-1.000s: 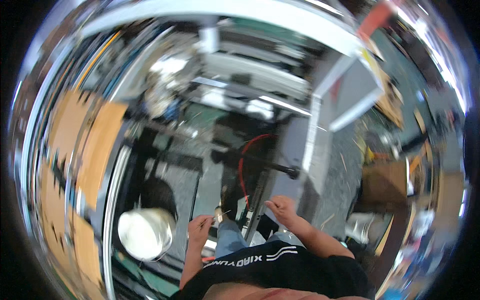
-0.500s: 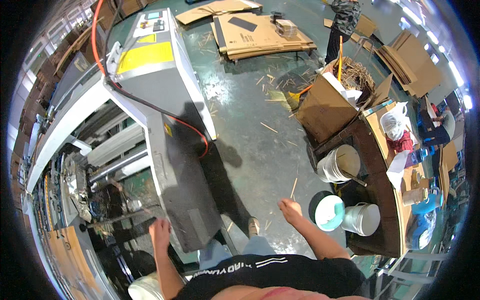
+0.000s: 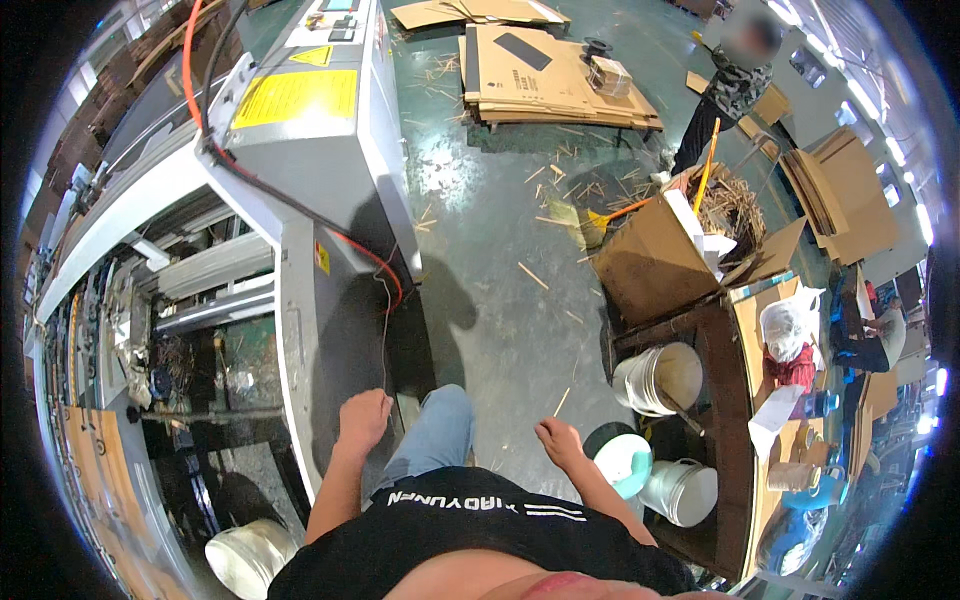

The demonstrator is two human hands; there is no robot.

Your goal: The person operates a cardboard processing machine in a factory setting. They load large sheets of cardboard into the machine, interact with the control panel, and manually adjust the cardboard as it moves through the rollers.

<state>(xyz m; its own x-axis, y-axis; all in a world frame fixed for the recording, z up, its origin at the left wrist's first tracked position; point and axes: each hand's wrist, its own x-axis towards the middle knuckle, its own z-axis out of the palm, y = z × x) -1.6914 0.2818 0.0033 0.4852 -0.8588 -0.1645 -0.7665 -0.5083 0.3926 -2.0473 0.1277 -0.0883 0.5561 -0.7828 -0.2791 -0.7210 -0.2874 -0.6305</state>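
Observation:
My left hand (image 3: 364, 420) is closed in a loose fist beside the grey side panel (image 3: 350, 340) of a large machine. A thin pale line (image 3: 385, 335) runs down from near the machine's red hose (image 3: 385, 272) toward these fingers. Whether they hold it, I cannot tell. On the other side, my right hand (image 3: 560, 441) is curled closed in the air, with no object showing in it. Just beyond it a thin wooden strip (image 3: 563, 402) shows, seemingly on the floor. Nearest to that hand is a white bucket (image 3: 622, 464) with a teal patch.
More white buckets (image 3: 660, 378) stand by the brown bench (image 3: 728, 400) at right. Past them is a cardboard box (image 3: 655, 258) of wood scraps, with a broom (image 3: 597, 226). Flat cardboard (image 3: 500, 85) lies stacked ahead; a person (image 3: 735, 90) stands near it. Loose strips litter the floor.
My left hand has risen and moved right along the machine; my right hand has shifted slightly left and lower. A bent knee now shows, and the surroundings have shifted in view.

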